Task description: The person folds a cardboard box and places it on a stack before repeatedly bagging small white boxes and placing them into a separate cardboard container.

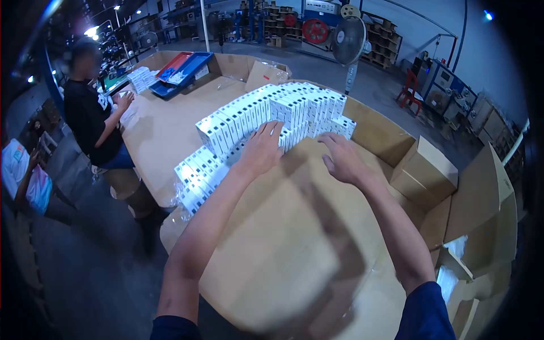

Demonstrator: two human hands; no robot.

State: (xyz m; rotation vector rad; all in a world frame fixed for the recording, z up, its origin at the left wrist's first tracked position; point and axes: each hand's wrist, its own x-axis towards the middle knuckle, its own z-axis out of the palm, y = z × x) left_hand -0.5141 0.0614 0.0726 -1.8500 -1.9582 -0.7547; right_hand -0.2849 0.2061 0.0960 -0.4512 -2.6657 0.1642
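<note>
Rows of small white boxes (pixel 238 118) stand stacked on a cardboard-covered table (pixel 272 226), in two or more layers. My left hand (pixel 263 148) rests against the front of the stack, its fingers on the white boxes near the middle. It covers part of the boxes, and whether it grips one cannot be made out. To the right, my right hand (pixel 341 156) is held over the cardboard in front of the stack, thumb and fingers apart, with nothing in it.
A person (pixel 90 107) stands at the table's left side, hands at a small white item. Blue and red trays (pixel 181 73) lie at the back. Open cardboard boxes (pixel 425 170) line the right. A fan (pixel 348 42) stands behind the table.
</note>
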